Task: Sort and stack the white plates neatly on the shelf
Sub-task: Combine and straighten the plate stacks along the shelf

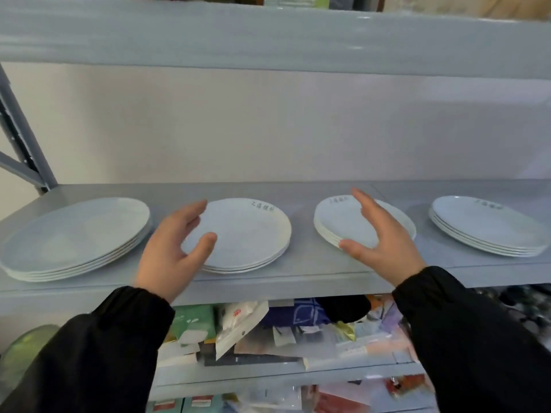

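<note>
Far left: far-left stack [74,234] of wider white plates, flat on the shelf [304,265], near the front edge, rims slightly stepped rather than flush. Probably grouped by size, hence apart from the smaller ones. Just right of it: left hand [170,251], grip apart, fingers and thumb spread in a wide C at the left rim of the second stack [247,234], holding nothing; contact with the rim impossible to confirm. Seems posed to square or lift that pile. Bare shelf between second stack and third stack [334,222], enough for sliding either pile sideways. Over the third stack: right hand [384,236], grip likewise apart, thumb at the near rim, fingers reaching toward the far rim, covering much of the top plate; clamped on nothing. Further right, well apart: far-right stack [483,225], tidy, near the front edge. Judged: sorting largely done, four piles standing; merging the matching small piles perhaps left. Room: open shelf behind all piles up to the wall [268,129]; upper shelf [268,34] well overhead, hence easy lifting clear, by the look of it. Risk: front edge close, cluttered packets [238,323] on the level below.
</note>
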Action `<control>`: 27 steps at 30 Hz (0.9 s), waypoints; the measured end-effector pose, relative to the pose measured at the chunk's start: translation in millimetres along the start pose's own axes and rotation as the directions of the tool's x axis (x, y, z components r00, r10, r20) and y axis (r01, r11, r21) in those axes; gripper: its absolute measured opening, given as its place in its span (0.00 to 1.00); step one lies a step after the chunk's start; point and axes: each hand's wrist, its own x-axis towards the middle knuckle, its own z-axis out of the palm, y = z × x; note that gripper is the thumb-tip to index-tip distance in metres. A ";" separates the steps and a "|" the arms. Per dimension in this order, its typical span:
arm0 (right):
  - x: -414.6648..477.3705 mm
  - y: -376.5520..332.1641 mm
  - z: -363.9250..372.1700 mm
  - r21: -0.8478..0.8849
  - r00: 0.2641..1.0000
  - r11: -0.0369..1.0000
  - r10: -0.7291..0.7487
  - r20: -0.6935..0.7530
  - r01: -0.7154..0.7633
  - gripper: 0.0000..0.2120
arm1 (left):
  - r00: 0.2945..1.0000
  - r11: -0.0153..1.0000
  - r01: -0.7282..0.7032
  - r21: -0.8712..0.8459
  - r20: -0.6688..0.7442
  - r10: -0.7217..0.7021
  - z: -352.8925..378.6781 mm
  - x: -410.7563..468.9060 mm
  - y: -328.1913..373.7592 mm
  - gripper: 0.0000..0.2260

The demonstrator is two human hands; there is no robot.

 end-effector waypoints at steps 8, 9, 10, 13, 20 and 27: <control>0.1 113.0 -99.6 -0.124 0.955 0.966 0.246 0.165 -0.227 0.61 | 0.960 0.997 -0.064 -0.030 0.271 0.070 157.4 15.7 69.1 0.33; 1.0 121.8 -105.6 -0.147 0.948 0.965 0.246 0.203 -0.218 0.63 | 0.956 1.000 -0.001 0.021 0.294 -0.005 172.4 18.2 70.2 0.37; 3.7 127.5 -107.0 -0.161 0.941 0.963 0.249 0.231 -0.215 0.64 | 0.949 0.995 0.072 0.069 0.302 -0.089 180.3 21.8 66.8 0.41; 15.8 142.3 -110.8 -0.144 0.918 0.964 0.257 0.303 -0.223 0.64 | 0.920 0.963 0.212 0.168 0.297 -0.255 193.8 32.2 62.9 0.50; 24.9 157.9 -101.5 -0.114 0.924 0.993 0.072 0.376 -0.031 0.49 | 0.939 0.962 0.136 0.239 0.278 -0.202 203.1 31.9 71.2 0.37; 21.3 162.9 -104.0 -0.029 0.944 0.999 -0.005 0.330 0.015 0.43 | 0.934 0.960 0.256 0.110 0.228 -0.275 205.1 24.7 71.5 0.37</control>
